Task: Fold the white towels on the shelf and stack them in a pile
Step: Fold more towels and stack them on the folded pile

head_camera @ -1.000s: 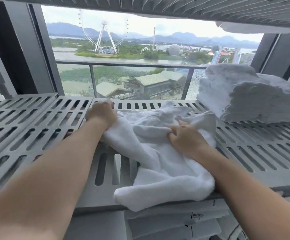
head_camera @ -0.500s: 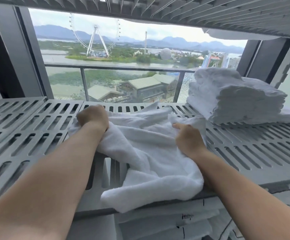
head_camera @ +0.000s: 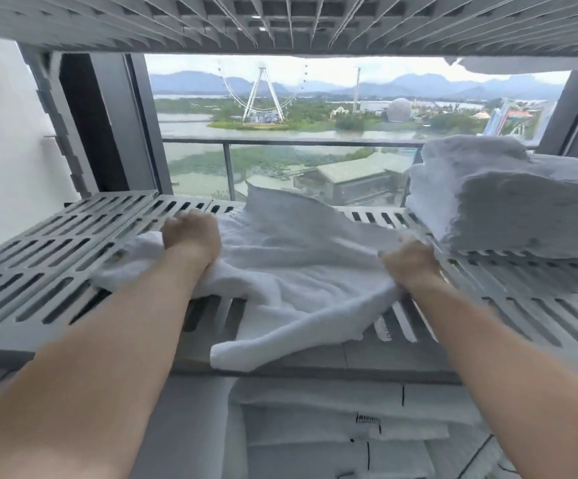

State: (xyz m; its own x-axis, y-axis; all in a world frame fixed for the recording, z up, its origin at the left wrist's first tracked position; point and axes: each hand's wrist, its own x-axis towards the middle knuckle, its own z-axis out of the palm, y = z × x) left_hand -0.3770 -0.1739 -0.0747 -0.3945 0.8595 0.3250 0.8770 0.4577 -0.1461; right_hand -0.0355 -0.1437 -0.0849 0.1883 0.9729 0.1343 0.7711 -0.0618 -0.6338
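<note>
Loose towel – white, rumpled – is spread across the middle of the slotted grey shelf; one far corner is raised and stands up in front of the window; the near corner is draped over the shelf's front edge.

The towel's left edge is gripped by the left hand, fingers curled into the cloth, knuckles up; the right edge is gripped by the right hand, fingers curled round a bunched fold; the cloth between the two hands is drawn wide but is creased, not flat. Both forearms are extended over the shelf front.

Pile of folded towels is set on the same shelf at the far right, just beside the right hand; whether the pile is touched by the loose towel cannot be told, since the gap is hidden by the hand; layers cannot be counted because of blur.

An upper shelf of the same slatted kind is seen overhead; a white cloth edge is seen under it at the right. Folded linen with small black tags is stacked below the working shelf.

Through the window a railing is seen, with a Ferris wheel, water and hills beyond.
</note>
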